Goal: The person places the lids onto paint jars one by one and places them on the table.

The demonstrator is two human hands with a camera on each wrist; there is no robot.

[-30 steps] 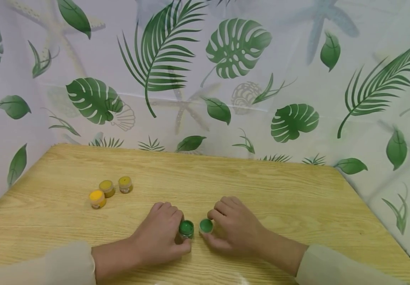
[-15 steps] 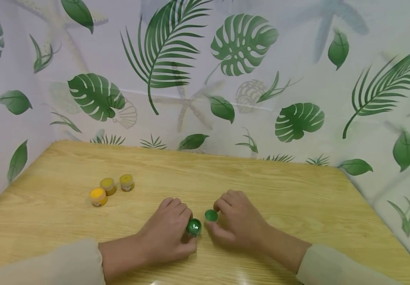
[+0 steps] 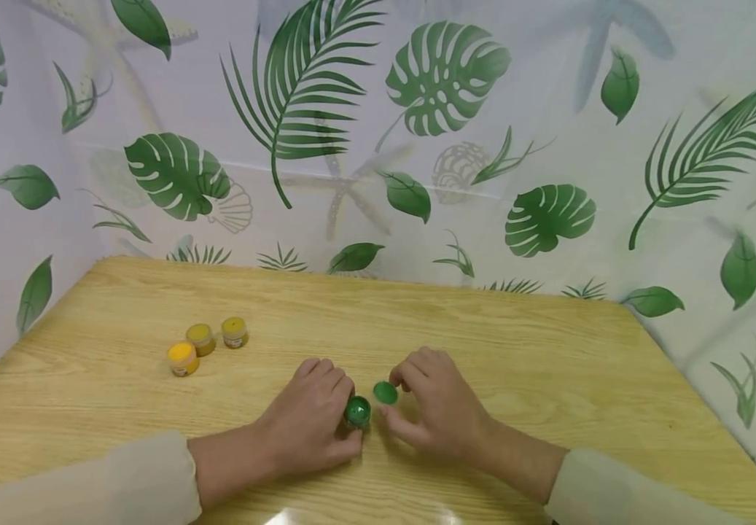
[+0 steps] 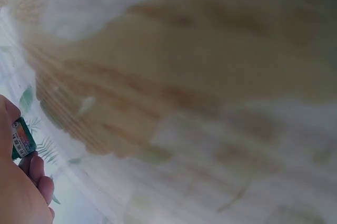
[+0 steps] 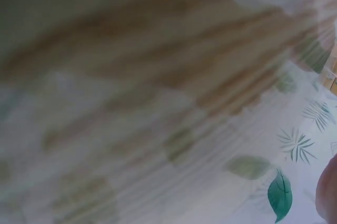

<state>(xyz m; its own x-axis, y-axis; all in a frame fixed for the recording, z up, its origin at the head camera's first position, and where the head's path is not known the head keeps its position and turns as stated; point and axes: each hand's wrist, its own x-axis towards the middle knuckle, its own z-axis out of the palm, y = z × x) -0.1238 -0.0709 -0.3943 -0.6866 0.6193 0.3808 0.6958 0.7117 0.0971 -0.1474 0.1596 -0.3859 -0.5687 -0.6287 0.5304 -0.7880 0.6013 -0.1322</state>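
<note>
My left hand [image 3: 308,419] grips a small jar of green paint [image 3: 357,413] between thumb and fingers. The jar's top is uncovered, and glossy dark green paint shows inside. In the left wrist view the same jar [image 4: 23,138] shows a printed label, with the left hand [image 4: 23,192] around it at the left edge. Just right of the jar, my right hand [image 3: 443,405] holds a thin round green lid [image 3: 386,393] at its fingertips, tilted and apart from the jar. Only a sliver of the right hand [image 5: 327,192] appears in the right wrist view.
At the left of the wooden table [image 3: 515,350] stand three small jars: a bright yellow jar [image 3: 183,359], an ochre jar [image 3: 201,340] and a second ochre jar [image 3: 234,332]. A leaf-printed cloth [image 3: 351,182] hangs behind the table's far edge.
The left hand has shifted slightly right and up with the paint jar. The right hand has moved the lid a little away from me, and the lid has tilted.
</note>
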